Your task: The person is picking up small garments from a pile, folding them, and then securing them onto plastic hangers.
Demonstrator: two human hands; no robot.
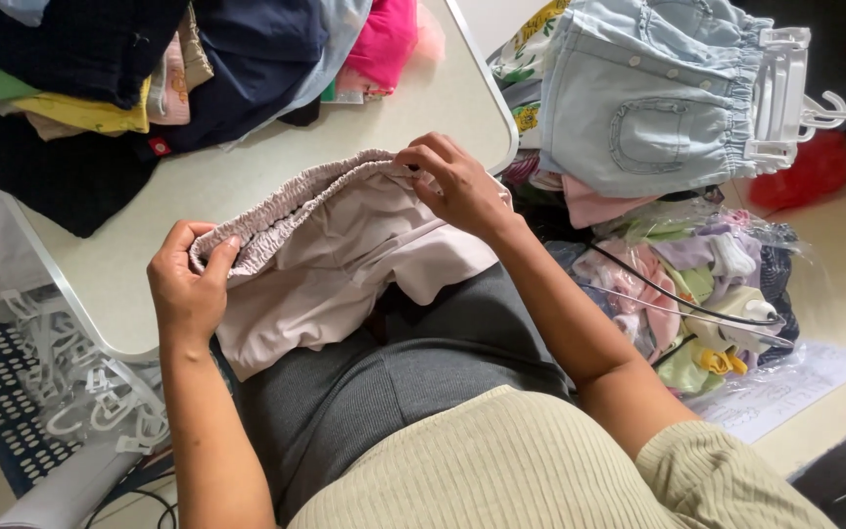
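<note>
Shorts (345,255) of pale pink fabric lie half on the white table (149,264) edge and half on the person's lap, waistband uppermost. Left hand (186,286) pinches the gathered elastic waistband at its left end, thumb and fingers closed over the ruffled edge. Right hand (452,181) pinches the same band at its right end, fingertips folded over the top. Both grips are narrow pinches on cloth, with the band stretched loosely between the 2 hands.

The garment looks light, soft and floppy; its legs sag in folds below the band. The elastic waistband is the thickest, least slippery part, so it seems the best place to hold, 1 hand at each end.

Folded clothes (100,69) are piled at the far side of the table. Denim shorts on a white hanger (658,98) rest on another heap to the right, and clear plastic hangers (80,382) lie at lower left.
</note>
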